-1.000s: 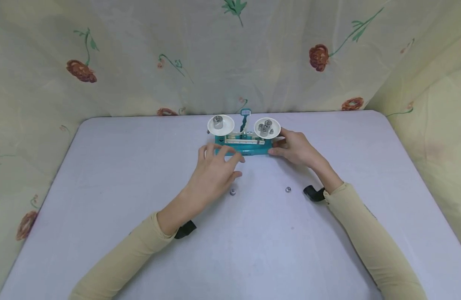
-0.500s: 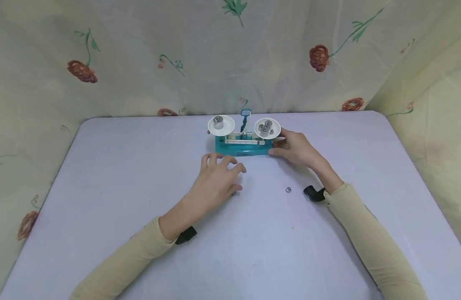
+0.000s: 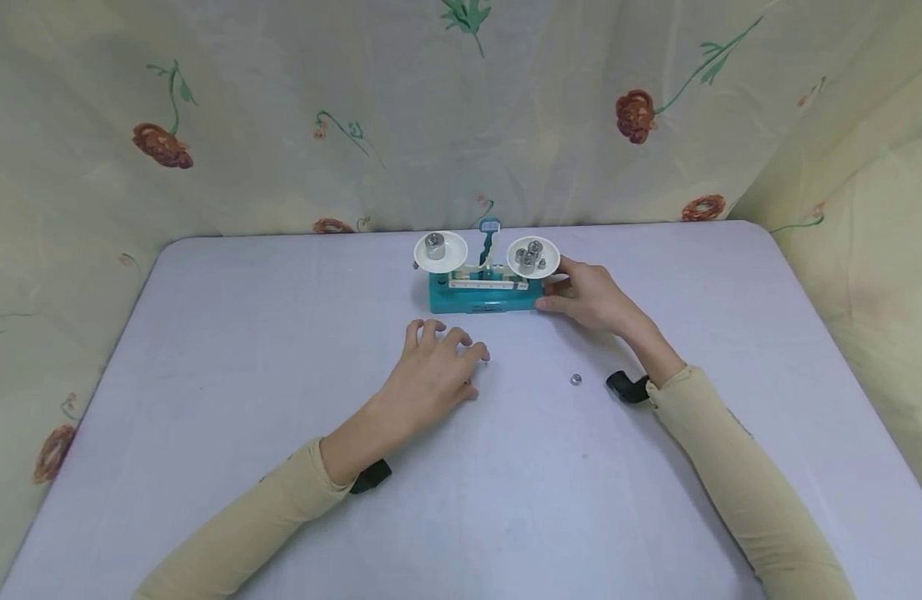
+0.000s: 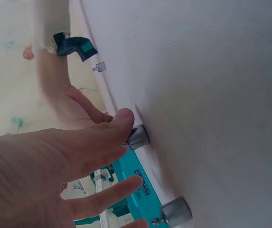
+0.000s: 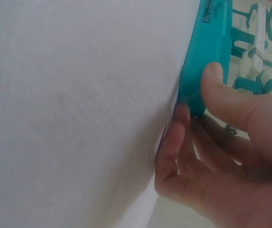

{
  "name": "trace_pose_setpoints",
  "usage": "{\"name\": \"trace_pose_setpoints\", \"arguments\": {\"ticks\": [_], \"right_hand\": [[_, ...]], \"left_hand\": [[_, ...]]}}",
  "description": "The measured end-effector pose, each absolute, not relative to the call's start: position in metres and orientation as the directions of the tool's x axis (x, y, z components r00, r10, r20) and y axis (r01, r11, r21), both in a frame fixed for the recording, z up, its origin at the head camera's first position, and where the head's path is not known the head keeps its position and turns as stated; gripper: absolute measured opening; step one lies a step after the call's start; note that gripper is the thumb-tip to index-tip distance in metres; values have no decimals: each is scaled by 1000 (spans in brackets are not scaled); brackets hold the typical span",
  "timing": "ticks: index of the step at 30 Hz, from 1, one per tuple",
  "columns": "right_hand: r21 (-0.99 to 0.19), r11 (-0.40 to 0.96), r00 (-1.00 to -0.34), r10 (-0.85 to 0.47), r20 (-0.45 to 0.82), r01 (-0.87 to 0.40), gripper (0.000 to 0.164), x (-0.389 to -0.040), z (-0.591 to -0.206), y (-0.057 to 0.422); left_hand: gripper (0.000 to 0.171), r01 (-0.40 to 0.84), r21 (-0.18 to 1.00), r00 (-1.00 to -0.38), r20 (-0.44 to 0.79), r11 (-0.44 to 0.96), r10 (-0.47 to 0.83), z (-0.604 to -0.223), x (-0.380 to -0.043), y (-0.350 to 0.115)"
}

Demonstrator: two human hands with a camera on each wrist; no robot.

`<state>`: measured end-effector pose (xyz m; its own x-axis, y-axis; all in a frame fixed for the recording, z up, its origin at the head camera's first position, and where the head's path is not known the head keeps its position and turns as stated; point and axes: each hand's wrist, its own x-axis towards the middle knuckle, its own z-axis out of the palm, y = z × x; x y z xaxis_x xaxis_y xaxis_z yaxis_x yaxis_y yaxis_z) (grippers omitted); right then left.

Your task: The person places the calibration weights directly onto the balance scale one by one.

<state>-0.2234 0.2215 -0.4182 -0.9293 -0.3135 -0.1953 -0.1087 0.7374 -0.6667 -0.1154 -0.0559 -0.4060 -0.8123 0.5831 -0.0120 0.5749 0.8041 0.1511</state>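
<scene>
A teal balance scale with two white pans stands near the table's far edge. My right hand grips the right end of its base, thumb on one face and fingers curled around the end. One metal weight sits in the left pan; several weights stand in the right pan. My left hand hovers in front of the scale, fingers spread and bent. In the left wrist view, a weight stands beside its thumb and index fingertips, seemingly not pinched. Another weight stands below the fingers.
A small weight stands on the table between the scale and the right sleeve. Black wrist mounts hang under both wrists. A floral cloth rises behind the white-covered table.
My left hand has drawn back from the scale's front toward me, covering in the head view the weight seen earlier beside its thumb. My right hand stays on the scale.
</scene>
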Motion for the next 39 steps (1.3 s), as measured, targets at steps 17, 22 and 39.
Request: {"name": "trace_pose_setpoints", "arguments": {"ticks": [17, 22, 39], "right_hand": [[-667, 736, -930, -316, -187, -116, 72, -223, -415, 220], [-671, 732, -928, -322, -189, -117, 72, -225, -416, 220], [-661, 741, -930, -318, -187, -120, 74, -224, -419, 223]], "left_hand": [[42, 586, 95, -810, 30, 805, 586, -409, -118, -57], [35, 582, 86, -813, 54, 809, 580, -411, -120, -57], [10, 588, 12, -802, 136, 809, 581, -417, -124, -53]]}}
